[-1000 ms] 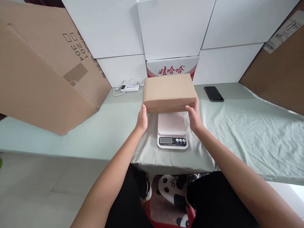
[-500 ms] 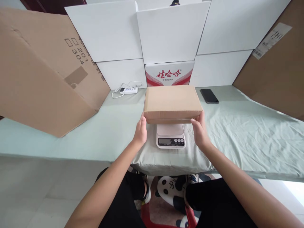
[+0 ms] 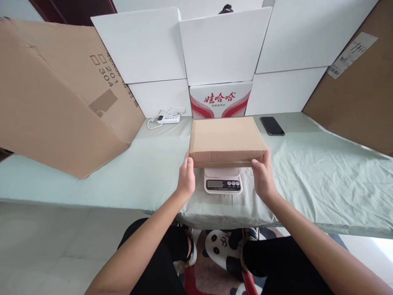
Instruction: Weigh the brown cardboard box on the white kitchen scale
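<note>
Pale green cloth-covered table filled mid frame, white cardboard panels stacked behind it, big brown cardboard sheets leaning at upper left and upper right. Centre frame: flat brown cardboard box sat over white digital kitchen scale, covering the platform; only the display strip and buttons showed below the box's near edge. Left hand clasped the box's near-left corner, right hand the near-right corner, fingers curled on the side edges, so both were grasping the box. Compared with a second earlier the box was lower and nearer the viewer, more of the scale hidden beneath it; looked like it was coming down onto the platform, though full contact couldn't be confirmed. Display reading too small to tell. Black smartphone lay right of the box, white power strip with cable left of it, red-and-white printed carton directly behind.
</note>
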A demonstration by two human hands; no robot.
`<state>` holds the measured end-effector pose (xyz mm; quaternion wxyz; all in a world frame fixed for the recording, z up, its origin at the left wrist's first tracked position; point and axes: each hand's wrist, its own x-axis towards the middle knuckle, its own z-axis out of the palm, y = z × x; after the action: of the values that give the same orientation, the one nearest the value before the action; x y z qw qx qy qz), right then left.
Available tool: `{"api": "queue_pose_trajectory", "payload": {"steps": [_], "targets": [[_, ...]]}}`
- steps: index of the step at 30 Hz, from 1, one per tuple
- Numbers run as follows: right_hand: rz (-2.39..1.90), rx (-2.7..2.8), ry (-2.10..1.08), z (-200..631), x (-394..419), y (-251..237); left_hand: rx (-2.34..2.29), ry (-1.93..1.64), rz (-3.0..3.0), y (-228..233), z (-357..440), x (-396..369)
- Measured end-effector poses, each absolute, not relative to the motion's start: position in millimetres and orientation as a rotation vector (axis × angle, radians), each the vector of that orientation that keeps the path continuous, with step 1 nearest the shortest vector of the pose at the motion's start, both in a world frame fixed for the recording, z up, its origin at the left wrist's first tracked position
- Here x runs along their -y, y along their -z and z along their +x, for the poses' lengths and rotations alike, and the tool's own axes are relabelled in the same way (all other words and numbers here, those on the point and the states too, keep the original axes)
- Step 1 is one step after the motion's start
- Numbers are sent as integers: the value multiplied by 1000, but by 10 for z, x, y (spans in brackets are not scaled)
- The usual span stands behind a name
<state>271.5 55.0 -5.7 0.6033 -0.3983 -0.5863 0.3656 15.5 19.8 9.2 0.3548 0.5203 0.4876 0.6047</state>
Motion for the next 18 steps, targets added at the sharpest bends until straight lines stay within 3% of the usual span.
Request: {"api": "queue_pose_trajectory", "payload": {"steps": [18], "targets": [[-963,1299,-883,2761,-504,115,-1292,-1572,1212,-71,206,-175]]}}
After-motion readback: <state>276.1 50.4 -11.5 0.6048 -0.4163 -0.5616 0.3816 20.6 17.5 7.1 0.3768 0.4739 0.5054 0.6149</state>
